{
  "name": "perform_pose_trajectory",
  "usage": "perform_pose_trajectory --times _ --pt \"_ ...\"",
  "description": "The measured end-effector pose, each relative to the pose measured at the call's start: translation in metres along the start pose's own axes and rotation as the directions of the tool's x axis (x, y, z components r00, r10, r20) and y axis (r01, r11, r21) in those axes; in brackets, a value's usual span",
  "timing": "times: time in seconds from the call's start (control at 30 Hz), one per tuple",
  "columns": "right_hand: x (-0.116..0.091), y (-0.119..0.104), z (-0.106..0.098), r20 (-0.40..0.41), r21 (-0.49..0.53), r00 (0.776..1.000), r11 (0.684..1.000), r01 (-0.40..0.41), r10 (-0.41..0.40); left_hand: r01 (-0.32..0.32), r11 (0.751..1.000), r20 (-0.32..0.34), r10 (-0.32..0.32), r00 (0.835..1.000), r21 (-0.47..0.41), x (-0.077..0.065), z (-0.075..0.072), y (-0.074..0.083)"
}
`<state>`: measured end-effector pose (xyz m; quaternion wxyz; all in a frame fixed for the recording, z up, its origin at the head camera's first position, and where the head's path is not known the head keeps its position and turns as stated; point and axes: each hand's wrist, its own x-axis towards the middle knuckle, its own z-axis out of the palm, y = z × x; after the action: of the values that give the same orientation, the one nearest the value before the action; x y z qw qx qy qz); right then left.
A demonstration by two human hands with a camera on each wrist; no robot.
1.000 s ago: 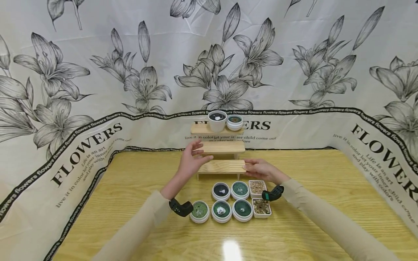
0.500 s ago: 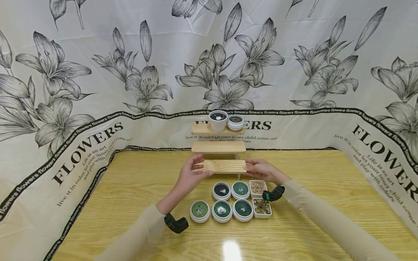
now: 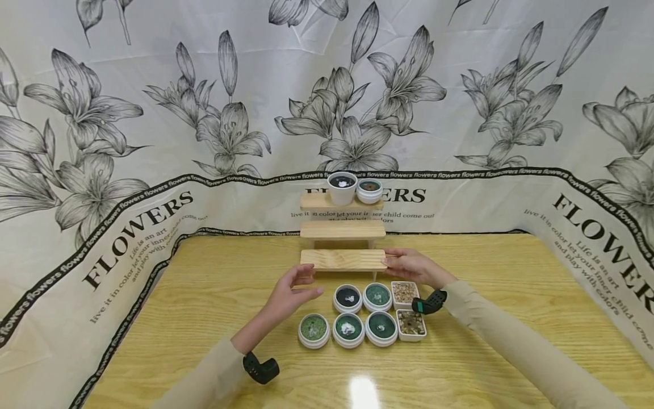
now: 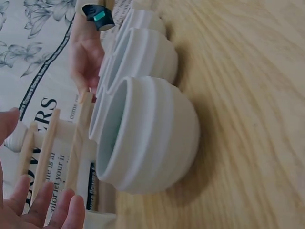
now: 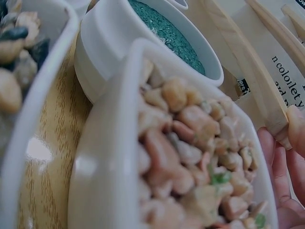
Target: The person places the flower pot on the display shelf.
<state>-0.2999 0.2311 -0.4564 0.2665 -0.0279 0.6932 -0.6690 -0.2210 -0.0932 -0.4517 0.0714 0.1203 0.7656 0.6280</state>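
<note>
A three-tier wooden stand has a top board [image 3: 314, 200], a middle board [image 3: 342, 229] and a bottom board [image 3: 343, 260]. My right hand [image 3: 411, 267] pinches the bottom board's right end; the right wrist view shows thumb and fingers on the board's edge [image 5: 271, 112]. Just below the left end of that board, my left hand [image 3: 288, 292] is held with its fingers spread and nothing in them. In the left wrist view, a white round pot [image 4: 157, 143] is near those fingers [image 4: 43, 205]. On the top board stand a tall white pot [image 3: 342, 193] and a shorter pot [image 3: 369, 194].
Before the stand, white round pots [image 3: 348, 299] with dark or green fill sit in two rows, including a leftmost one [image 3: 314, 329]. Two square pots of pebbles [image 3: 405, 293] flank them on the right. Printed flower cloth [image 3: 230, 199] borders the wooden table [image 3: 204, 295].
My left hand has come down and toward me from beside the middle and bottom boards, off the bottom board's left end. The right hand keeps its hold on the board.
</note>
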Motion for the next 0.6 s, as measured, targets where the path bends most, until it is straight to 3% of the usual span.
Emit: perform_pose_trajectory --times 0.23,0.6 --pt "-0.005 -0.002 -0.005 0.014 0.01 1.0 1.0 0.011 -0.012 -0.018 1.0 0.109 0.016 0.994 0.018 -0.008 -0.005 -0.007" --pt "-0.003 -0.002 -0.002 0.036 0.014 0.999 1.0 0.009 -0.009 -0.053 0.994 0.304 0.022 0.953 0.096 -0.029 -0.015 -0.019"
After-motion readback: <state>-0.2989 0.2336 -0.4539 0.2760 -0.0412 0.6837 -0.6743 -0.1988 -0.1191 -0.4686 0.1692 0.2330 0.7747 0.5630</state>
